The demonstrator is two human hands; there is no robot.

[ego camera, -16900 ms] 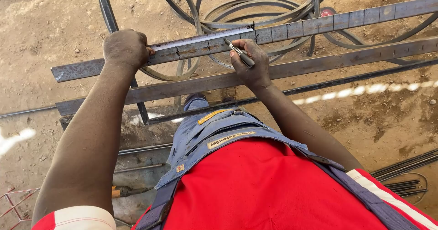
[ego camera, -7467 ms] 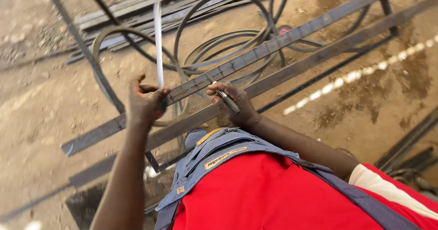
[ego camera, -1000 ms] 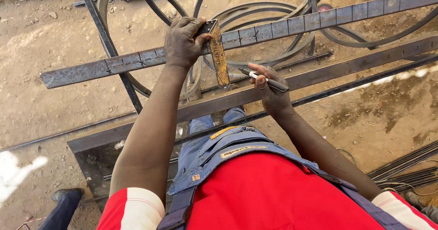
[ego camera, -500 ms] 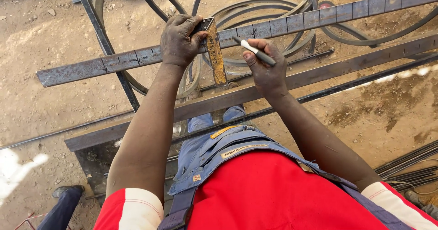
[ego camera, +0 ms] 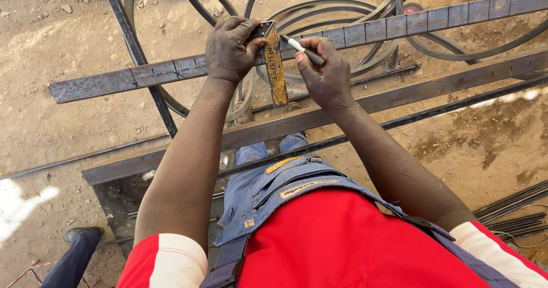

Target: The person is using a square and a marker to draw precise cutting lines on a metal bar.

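Note:
My left hand (ego camera: 230, 48) presses a rusty try square (ego camera: 274, 65) against a long flat steel bar (ego camera: 148, 74) that runs across the view and bears several cross marks. The square's blade hangs toward me over the bar's near edge. My right hand (ego camera: 324, 71) grips a white marker pen (ego camera: 301, 48), its tip touching the bar just right of the square. A second, wider steel bar (ego camera: 399, 97) lies parallel below the first, nearer to me.
Bent round steel rods and loops (ego camera: 342, 14) lie on the sandy ground (ego camera: 57, 25) behind the bars. A thin rod (ego camera: 434, 111) runs along the lower bar. More rods (ego camera: 514, 208) lie at the right. Another person's dark shoe (ego camera: 80, 234) shows at lower left.
My right hand rose from the lower bar to the upper one, bringing the marker tip beside the square. My left hand kept the square in place.

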